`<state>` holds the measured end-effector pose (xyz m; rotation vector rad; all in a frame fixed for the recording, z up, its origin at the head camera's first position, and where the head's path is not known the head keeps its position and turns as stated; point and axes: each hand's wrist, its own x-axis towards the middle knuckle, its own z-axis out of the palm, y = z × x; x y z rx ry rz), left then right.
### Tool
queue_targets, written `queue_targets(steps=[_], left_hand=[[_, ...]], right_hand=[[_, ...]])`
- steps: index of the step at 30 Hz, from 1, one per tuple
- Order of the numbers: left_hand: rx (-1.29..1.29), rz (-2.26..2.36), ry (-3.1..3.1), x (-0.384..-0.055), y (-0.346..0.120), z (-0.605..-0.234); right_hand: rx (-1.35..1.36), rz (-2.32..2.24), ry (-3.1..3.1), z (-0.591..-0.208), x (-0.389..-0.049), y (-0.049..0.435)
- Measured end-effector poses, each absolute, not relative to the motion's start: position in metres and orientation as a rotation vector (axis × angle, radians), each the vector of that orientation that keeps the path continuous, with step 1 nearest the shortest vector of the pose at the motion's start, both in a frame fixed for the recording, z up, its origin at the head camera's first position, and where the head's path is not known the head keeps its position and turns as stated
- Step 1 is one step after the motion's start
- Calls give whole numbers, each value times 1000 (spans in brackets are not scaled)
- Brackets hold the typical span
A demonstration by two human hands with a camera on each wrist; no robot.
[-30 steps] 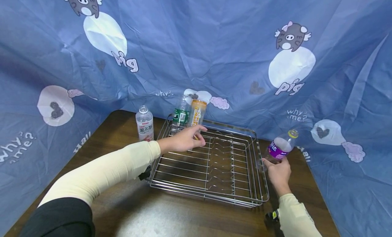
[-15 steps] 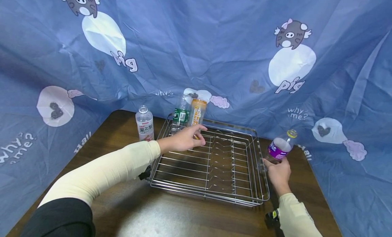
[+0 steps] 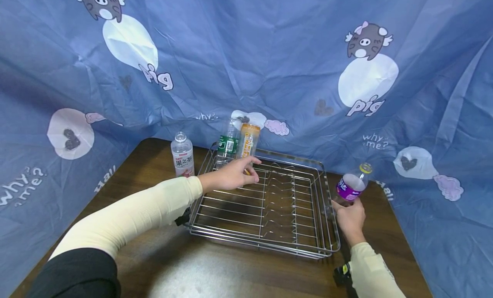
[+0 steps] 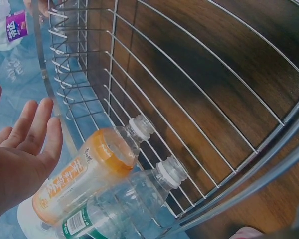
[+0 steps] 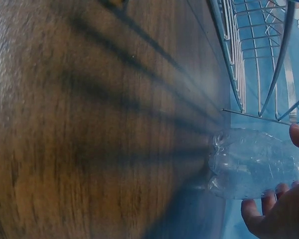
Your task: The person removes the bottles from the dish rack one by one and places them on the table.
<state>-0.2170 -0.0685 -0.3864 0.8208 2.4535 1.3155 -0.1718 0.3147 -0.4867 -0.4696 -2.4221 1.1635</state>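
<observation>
Over the last second we are catching only a small change: the purple bottle is tipping its neck slightly towards the rack, while our right hand is barely moving. We are gripping the bottle low down, our thumb lying on one side and our fingers pressing on the other. The bottle is staying outside the rack, just beside its right side; whether its base is touching the table, we are not able to tell.

Our left hand is keeping its place above the rack's left part, pinching nothing, its fingers loosely spreading and its thumb standing apart from them. Just past it, the orange bottle and the green bottle are standing neck-down in the rack, side by side. The tea bottle is standing upright on the table, left of the rack.

As we are judging it, so slight a tilt is adjusting the purple bottle's angle more than carrying it anywhere, and the work is barely advancing
</observation>
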Motion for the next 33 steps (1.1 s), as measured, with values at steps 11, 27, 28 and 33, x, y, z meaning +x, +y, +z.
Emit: queue_targets(steps=[11,27,28,33], left_hand=[[815,1313,2439,-218,-70,-385],[815,1302,2511,-212,-84,-377],[816,1305,2506,-211,-85,-376],[825,1294,2497,-207,-95,-373]], right_hand=[[-464,1127,-2440,-488,-174,314],[-433,1154,-2418,-492,-171,311],[-435,1157,-2417,-492,-171,311],[-427,1147,-2412,-491,-170,311]])
